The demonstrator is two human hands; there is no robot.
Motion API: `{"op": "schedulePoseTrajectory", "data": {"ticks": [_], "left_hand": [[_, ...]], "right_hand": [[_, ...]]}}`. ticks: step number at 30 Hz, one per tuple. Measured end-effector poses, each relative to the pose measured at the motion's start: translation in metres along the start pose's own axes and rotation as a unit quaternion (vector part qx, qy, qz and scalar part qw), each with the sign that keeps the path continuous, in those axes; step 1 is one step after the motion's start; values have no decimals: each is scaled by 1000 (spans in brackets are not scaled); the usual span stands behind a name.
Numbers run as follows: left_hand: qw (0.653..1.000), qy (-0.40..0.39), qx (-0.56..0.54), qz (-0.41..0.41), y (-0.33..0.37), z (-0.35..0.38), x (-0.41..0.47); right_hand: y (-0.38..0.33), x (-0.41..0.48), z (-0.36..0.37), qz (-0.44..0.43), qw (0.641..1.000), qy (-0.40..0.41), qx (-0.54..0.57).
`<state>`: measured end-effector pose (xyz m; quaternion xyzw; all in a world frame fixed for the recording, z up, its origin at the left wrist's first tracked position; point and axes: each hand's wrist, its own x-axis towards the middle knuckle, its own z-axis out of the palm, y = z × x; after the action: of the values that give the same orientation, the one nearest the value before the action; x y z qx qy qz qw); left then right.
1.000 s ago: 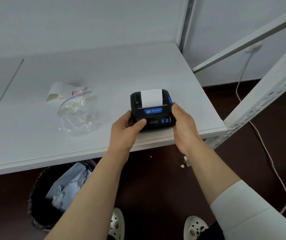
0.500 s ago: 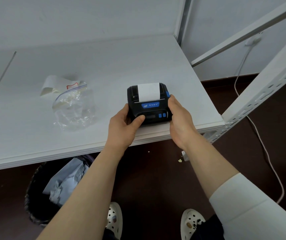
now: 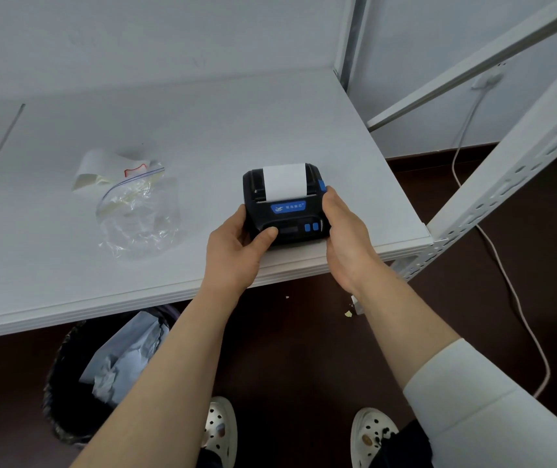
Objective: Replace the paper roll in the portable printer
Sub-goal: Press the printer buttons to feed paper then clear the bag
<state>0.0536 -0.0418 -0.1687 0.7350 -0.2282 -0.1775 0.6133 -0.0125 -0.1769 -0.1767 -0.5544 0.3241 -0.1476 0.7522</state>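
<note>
- Closing stage of the roll swap, by the look of it: black portable printer [image 3: 285,206] with lid down and a white paper strip [image 3: 284,181] fed out over the top slot, cradled between two bare hands at the near edge of the white shelf [image 3: 202,130].
- Left hand [image 3: 236,246] wrapped around the printer's left flank, thumb laid across the front face beside the small dark display, remaining fingers tucked behind the casing and hidden there.
- Right hand [image 3: 342,231] flattened against the right flank, fingers held together and reaching forward, fingertip just below the blue latch tab [image 3: 321,184] on that side; whether touching the tab, impossible to tell.
- Printer squarely between both palms, in contact with each, resting on or just over the shelf; which of the two not clear from this angle.
- Next move, as a judgement only: confirm the lid sits flush, then tear off or trim the loose strip, steadying with one hand while the other pulls the paper against the serrated edge.
- Risk worth noting: printer close to the shelf's front lip, so a firm two-sided hold matters before any tug on the paper.
- Well off to the left of the left hand: a crumpled clear zip bag [image 3: 137,214] with a curl of white paper [image 3: 100,170] touching its far end.
- Below the left forearm, under the shelf: a dark waste bin [image 3: 67,393] holding crumpled pale wrapping.
</note>
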Motion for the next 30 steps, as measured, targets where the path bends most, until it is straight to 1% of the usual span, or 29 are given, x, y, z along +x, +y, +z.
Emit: {"op": "schedulePoseTrajectory", "data": {"ticks": [12,30], "left_hand": [[1000,2,-23,-5,1,0,0],[1000,3,-27,-3,1,0,0]], "right_hand": [[3,3,-2,-2,1000,-7,-3],[7,6,-4,-7,1000,-8,-7]]}}
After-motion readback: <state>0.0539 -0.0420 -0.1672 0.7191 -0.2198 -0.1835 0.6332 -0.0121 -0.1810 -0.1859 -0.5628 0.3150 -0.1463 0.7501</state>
